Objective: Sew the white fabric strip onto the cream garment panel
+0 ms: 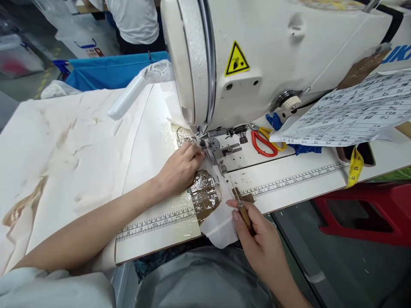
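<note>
My left hand [181,169] is closed beside the presser foot [210,143] of a white sewing machine [257,51]. Its fingertips meet close to the needle area, and whatever they pinch is hidden. In my right hand [261,241], near the table's front edge, is an awl [244,216] with a wooden handle, its thin metal point aimed up toward the machine. A strip of white fabric [221,229] runs from the stitching area down over the edge; my right thumb and index finger touch its side. Clear tape over a brown patch [205,194] lies between the hands.
Red-and-yellow scissors [265,145] lie right of the needle. Handwritten sheets [349,111] hang over the right side, above a yellow measuring tape [355,167]. Pale fabric [80,141] spreads across the left table. A red stool [369,209] stands at right; another person [135,21] is behind.
</note>
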